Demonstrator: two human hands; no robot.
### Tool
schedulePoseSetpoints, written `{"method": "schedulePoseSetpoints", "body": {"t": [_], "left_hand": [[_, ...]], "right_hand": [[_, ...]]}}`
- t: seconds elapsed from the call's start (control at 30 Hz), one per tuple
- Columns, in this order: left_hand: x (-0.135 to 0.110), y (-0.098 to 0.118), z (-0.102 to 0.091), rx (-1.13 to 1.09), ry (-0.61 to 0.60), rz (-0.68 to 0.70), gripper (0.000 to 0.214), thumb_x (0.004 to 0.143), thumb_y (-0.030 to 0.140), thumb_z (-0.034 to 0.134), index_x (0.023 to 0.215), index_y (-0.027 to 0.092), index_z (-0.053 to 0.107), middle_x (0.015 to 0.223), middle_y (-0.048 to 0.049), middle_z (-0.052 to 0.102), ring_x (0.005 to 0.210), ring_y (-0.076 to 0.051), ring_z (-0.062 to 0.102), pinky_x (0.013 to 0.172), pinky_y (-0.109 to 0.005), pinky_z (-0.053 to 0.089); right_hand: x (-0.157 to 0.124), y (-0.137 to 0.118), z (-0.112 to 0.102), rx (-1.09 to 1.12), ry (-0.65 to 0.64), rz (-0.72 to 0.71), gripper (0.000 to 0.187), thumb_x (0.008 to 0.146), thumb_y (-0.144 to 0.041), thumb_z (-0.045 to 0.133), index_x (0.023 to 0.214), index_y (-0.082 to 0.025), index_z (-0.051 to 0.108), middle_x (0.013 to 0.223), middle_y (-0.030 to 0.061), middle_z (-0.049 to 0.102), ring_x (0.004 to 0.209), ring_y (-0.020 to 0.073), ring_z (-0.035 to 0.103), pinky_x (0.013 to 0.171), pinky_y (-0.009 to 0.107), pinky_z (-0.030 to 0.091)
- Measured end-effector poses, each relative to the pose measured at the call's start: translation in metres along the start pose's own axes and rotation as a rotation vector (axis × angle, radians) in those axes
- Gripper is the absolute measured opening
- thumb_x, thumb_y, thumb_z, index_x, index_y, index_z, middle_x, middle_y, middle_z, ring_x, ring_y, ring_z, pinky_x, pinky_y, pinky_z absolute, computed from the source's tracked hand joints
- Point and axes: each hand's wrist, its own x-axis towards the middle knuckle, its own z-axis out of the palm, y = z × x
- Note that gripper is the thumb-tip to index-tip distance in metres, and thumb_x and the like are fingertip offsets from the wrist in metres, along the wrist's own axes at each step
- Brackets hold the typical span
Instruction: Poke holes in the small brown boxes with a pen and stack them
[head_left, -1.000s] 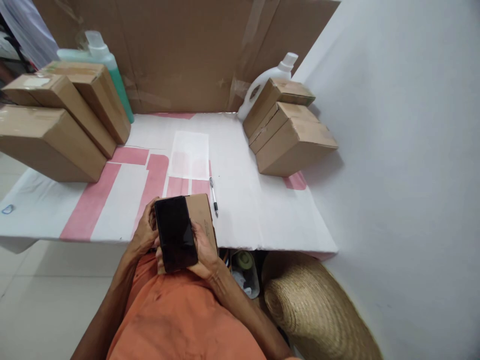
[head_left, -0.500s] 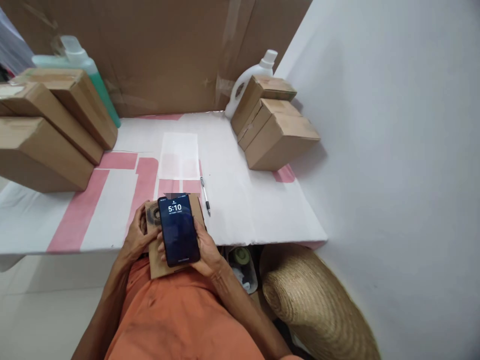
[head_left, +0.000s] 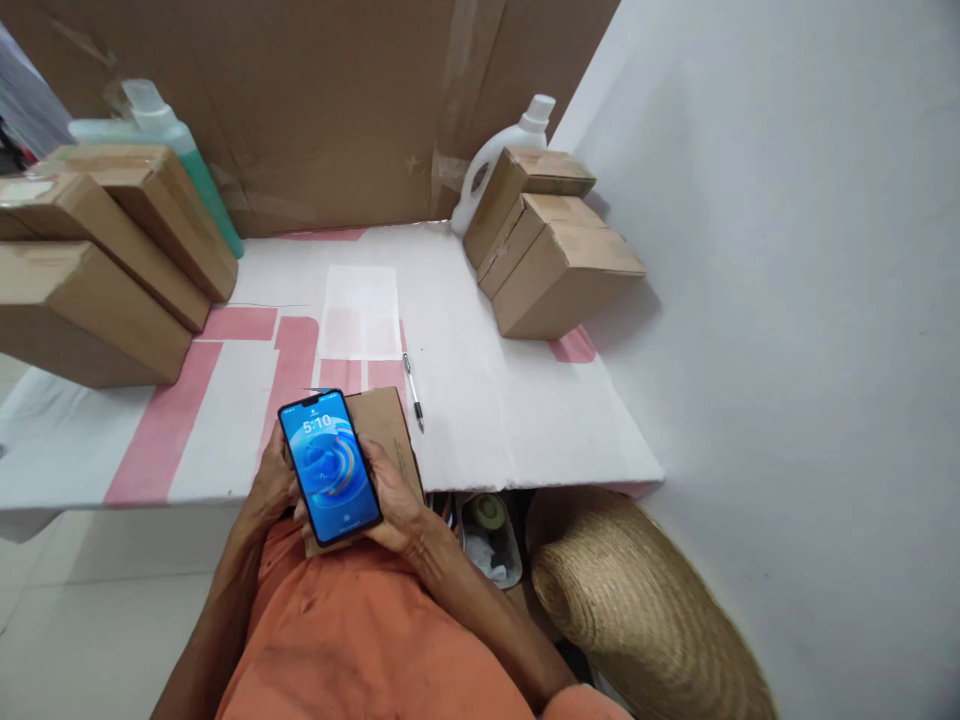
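In my right hand (head_left: 394, 500) is a smartphone (head_left: 334, 475) with a lit blue screen that reads 5:10. My thumb lies along its right edge, and fingertips show at its lower left. Beneath the phone is a flat brown cardboard piece (head_left: 386, 425), resting against my lap and the table's front edge. Small print runs near its right side. My left hand (head_left: 271, 480) is closed at the cardboard's left side, its fingertips mostly hidden by the phone. A pen (head_left: 413, 393) lies on the table just beyond the cardboard's upper right corner.
A white sheet (head_left: 361, 312) lies mid-table on the pink-and-white cover (head_left: 480, 420). Cardboard boxes (head_left: 112, 310) and a green-liquid bottle (head_left: 199, 165) stand left; more boxes (head_left: 566, 285) and a white jug (head_left: 499, 150) stand right. A straw hat (head_left: 630, 600) and a bin (head_left: 491, 540) sit below.
The phone's dark screen has brightened to blue. My right hand has shifted the phone left and tilted it, covering the dark ring mark on the cardboard and exposing more of its right side.
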Motion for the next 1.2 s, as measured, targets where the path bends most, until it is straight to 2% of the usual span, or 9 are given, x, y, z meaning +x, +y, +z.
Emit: {"method": "schedulePoseSetpoints", "body": {"t": [0.07, 0.2, 0.3, 0.53, 0.63, 0.9, 1.07, 1.13, 1.2], "left_hand": [[0.000, 0.000, 0.000, 0.003, -0.009, -0.013, 0.081, 0.068, 0.072, 0.078, 0.123, 0.015, 0.062, 0.101, -0.0134, 0.078, 0.093, -0.032, 0.076, 0.085, -0.045, 0.064], [0.000, 0.003, 0.000, -0.038, -0.028, -0.001, 0.106, 0.056, 0.064, 0.089, 0.143, 0.017, 0.051, 0.144, -0.0201, 0.067, 0.134, -0.037, 0.065, 0.111, -0.045, 0.056], [-0.002, 0.005, 0.000, -0.070, -0.077, -0.030, 0.109, 0.063, 0.059, 0.089, 0.153, 0.020, 0.043, 0.160, -0.0194, 0.054, 0.148, -0.036, 0.054, 0.121, -0.047, 0.048], [-0.002, 0.009, 0.000, -0.104, -0.069, -0.052, 0.108, 0.061, 0.058, 0.090, 0.151, 0.018, 0.046, 0.161, -0.0208, 0.054, 0.150, -0.038, 0.052, 0.124, -0.049, 0.046], [-0.002, 0.010, 0.000, -0.097, -0.056, -0.051, 0.105, 0.062, 0.058, 0.090, 0.149, 0.018, 0.048, 0.159, -0.0204, 0.056, 0.150, -0.039, 0.052, 0.124, -0.050, 0.046], [-0.007, -0.004, 0.006, -0.078, 0.076, 0.053, 0.097, 0.074, 0.064, 0.083, 0.151, 0.017, 0.049, 0.154, -0.0210, 0.057, 0.141, -0.037, 0.060, 0.121, -0.052, 0.049], [-0.011, -0.018, -0.007, 0.110, 0.199, 0.217, 0.084, 0.085, 0.071, 0.069, 0.150, 0.020, 0.055, 0.148, -0.0180, 0.056, 0.133, -0.037, 0.063, 0.118, -0.058, 0.049], [-0.017, -0.023, -0.015, 0.100, 0.196, 0.210, 0.081, 0.089, 0.071, 0.065, 0.151, 0.020, 0.053, 0.148, -0.0177, 0.055, 0.135, -0.036, 0.062, 0.119, -0.058, 0.049], [-0.030, -0.028, -0.021, 0.077, 0.185, 0.167, 0.081, 0.091, 0.070, 0.063, 0.153, 0.019, 0.051, 0.150, -0.0182, 0.054, 0.137, -0.036, 0.061, 0.119, -0.057, 0.049]], "right_hand": [[0.001, 0.001, 0.001, 0.022, 0.000, 0.006, 0.069, 0.099, -0.080, 0.045, 0.120, -0.019, 0.070, 0.100, 0.0098, 0.082, 0.107, 0.0307, 0.078, 0.093, 0.051, 0.064], [-0.011, -0.014, -0.009, 0.022, -0.005, -0.085, 0.071, 0.102, -0.080, 0.041, 0.121, -0.018, 0.070, 0.101, 0.0111, 0.083, 0.100, 0.0295, 0.079, 0.089, 0.050, 0.066], [-0.031, -0.041, -0.029, -0.069, 0.075, -0.225, 0.075, 0.102, -0.081, 0.038, 0.117, -0.016, 0.072, 0.096, 0.0128, 0.082, 0.090, 0.0281, 0.079, 0.083, 0.047, 0.066], [-0.061, -0.086, -0.106, -0.811, 0.832, -0.558, 0.068, 0.093, -0.086, 0.045, 0.074, -0.022, 0.060, 0.067, 0.0012, 0.062, 0.063, 0.0186, 0.056, 0.065, 0.033, 0.050], [-0.059, -0.087, -0.125, -1.021, 1.001, -0.576, 0.062, 0.095, -0.080, 0.043, 0.064, -0.026, 0.044, 0.060, -0.0030, 0.047, 0.065, 0.0172, 0.044, 0.065, 0.032, 0.040], [-0.058, -0.085, -0.132, -1.263, 1.136, -0.632, 0.032, 0.096, -0.051, 0.049, 0.090, -0.023, 0.063, 0.087, 0.0077, 0.065, 0.089, 0.0272, 0.058, 0.091, 0.041, 0.046], [-0.069, -0.078, -0.126, -1.364, 1.147, -0.666, 0.040, 0.093, -0.041, 0.059, 0.121, -0.016, 0.072, 0.115, 0.0182, 0.067, 0.117, 0.0367, 0.058, 0.111, 0.057, 0.043], [-0.075, -0.072, -0.115, -1.375, 1.082, -0.703, 0.049, 0.094, -0.043, 0.061, 0.134, -0.015, 0.069, 0.128, 0.0207, 0.063, 0.124, 0.0377, 0.057, 0.113, 0.058, 0.044], [-0.083, -0.062, -0.100, -1.323, 0.859, -0.642, 0.055, 0.097, -0.046, 0.062, 0.144, -0.018, 0.064, 0.136, 0.0194, 0.063, 0.125, 0.0351, 0.060, 0.110, 0.055, 0.049]]}}
